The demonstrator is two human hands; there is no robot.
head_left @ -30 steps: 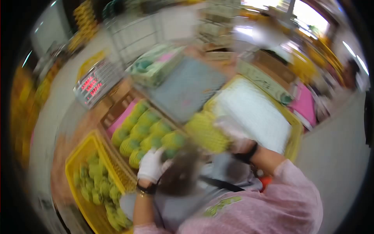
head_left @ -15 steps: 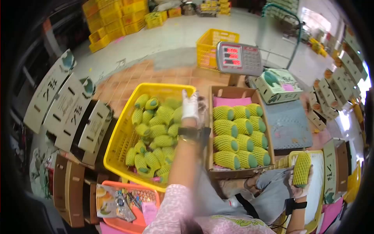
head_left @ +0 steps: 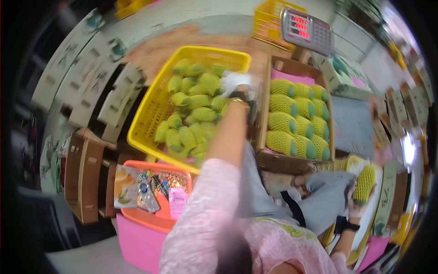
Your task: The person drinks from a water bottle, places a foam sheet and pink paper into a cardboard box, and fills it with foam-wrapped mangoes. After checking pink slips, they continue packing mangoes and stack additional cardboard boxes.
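My right hand (head_left: pixel 356 206), gloved in white, grips a green mango in a yellow foam net (head_left: pixel 364 185), held upright at the far right. My left hand (head_left: pixel 234 83), also in a white glove, is over the right side of a yellow plastic crate (head_left: pixel 137 133), close to the mangoes there; its fingers are smeared by motion. Many netted mangoes (head_left: pixel 199 101) lie loose in this crate. Beside it, a cardboard box (head_left: pixel 292 158) holds netted mangoes (head_left: pixel 297 119) in neat rows, with pink paper (head_left: pixel 292 77) at the far end.
A scale display (head_left: pixel 306 31) with red digits rises behind the box. The closed printed carton (head_left: pixel 346 76) lies right of it. An orange tray (head_left: pixel 153 211) with pens and packets sits at front left. Cartons (head_left: pixel 86 80) stand along the left, and a yellow crate (head_left: pixel 273 23) is behind.
My left hand has moved from the crate's far right corner down toward the mangoes, its spread fingers now blurred. The view has tilted down and turned. My right hand still holds its mango.
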